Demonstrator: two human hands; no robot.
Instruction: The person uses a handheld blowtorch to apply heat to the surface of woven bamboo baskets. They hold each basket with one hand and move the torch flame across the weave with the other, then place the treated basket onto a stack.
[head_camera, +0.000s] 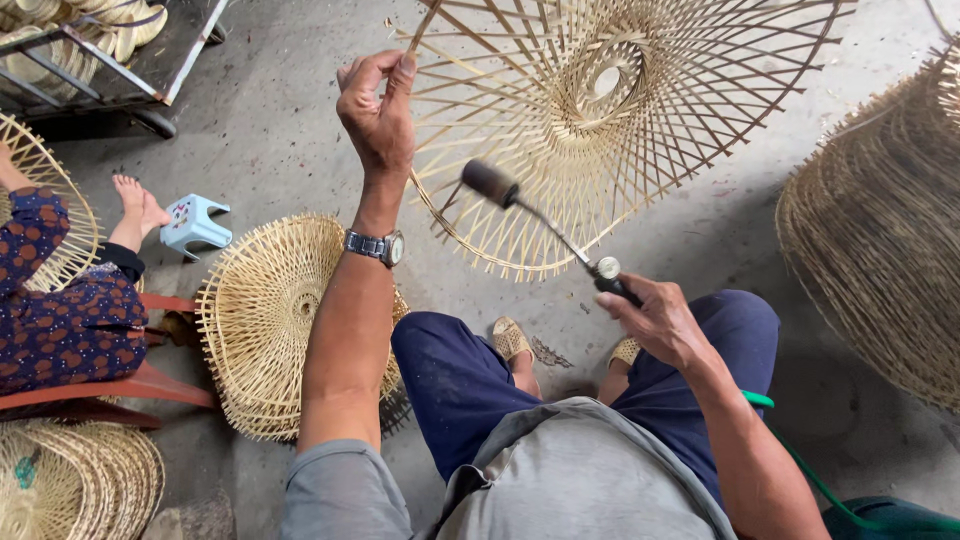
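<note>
From my remote seat I saw the left hand (377, 112) raised, thumb and fingers pinched together on the rim of a round woven bamboo frame (600, 120) held tilted up above the concrete floor (280, 130); a wristwatch (376, 246) sat on that wrist. The right hand (655, 318) was clamped around the handle of a torch-like tool (545, 225), its dark head lying just under the frame's lower edge — whether it touched the strips I could not tell. The frame hung in front of my knees, open weave facing me; a stack of finished woven discs (262, 320) lay on the floor to the left, near a small blue stool (194, 222); another person's patterned sleeve (60, 320) showed at the far left — a big woven basket (880, 250) stood right.
</note>
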